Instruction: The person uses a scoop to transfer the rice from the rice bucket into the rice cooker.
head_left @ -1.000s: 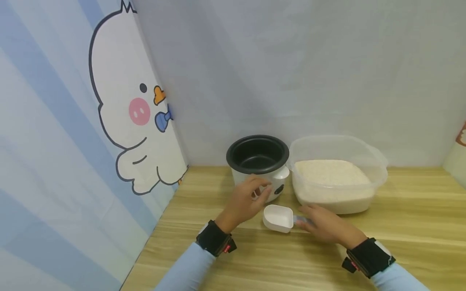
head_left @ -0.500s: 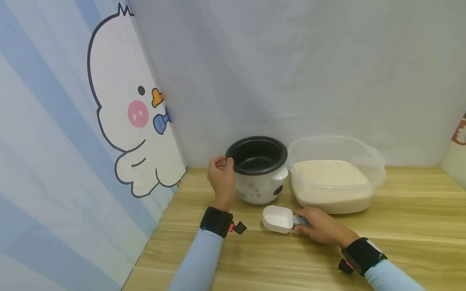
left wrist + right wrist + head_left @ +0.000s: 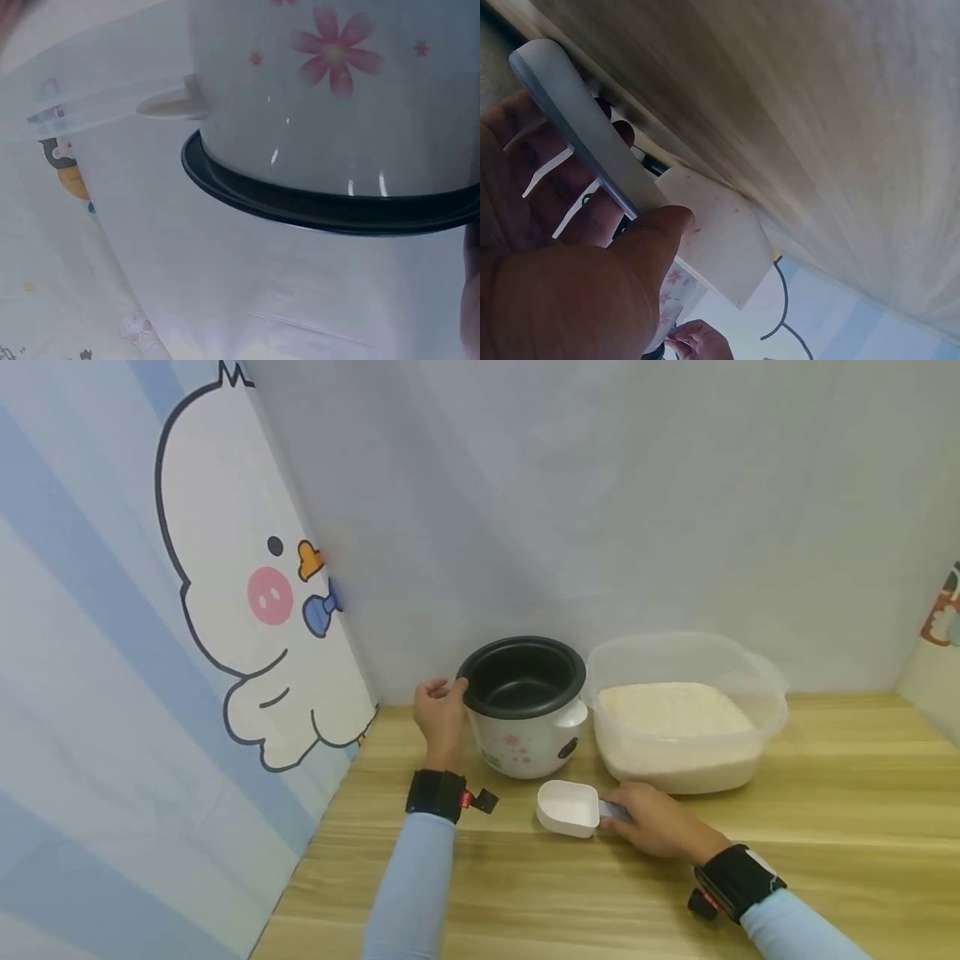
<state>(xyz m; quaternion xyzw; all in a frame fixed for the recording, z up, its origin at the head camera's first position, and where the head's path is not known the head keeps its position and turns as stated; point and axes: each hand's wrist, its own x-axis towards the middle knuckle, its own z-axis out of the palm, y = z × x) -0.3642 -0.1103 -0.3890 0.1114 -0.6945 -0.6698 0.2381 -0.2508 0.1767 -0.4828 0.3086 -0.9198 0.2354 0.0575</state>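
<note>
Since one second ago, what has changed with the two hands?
The left hand moved from the front of the rice cooker to its left side and now holds the black rim. The right hand closed its fingers on the handle of the white measuring scoop. Cooker, scoop and rice container stayed on the table.

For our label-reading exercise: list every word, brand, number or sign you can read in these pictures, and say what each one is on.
No text can be read anywhere.
Red tag on the left wrist strap: too small to read.
Dark patch on the rice cooker front: blurred, unreadable.
Scoop, rice container and duck curtain: pictures or plain surfaces only, no lettering visible.
</note>
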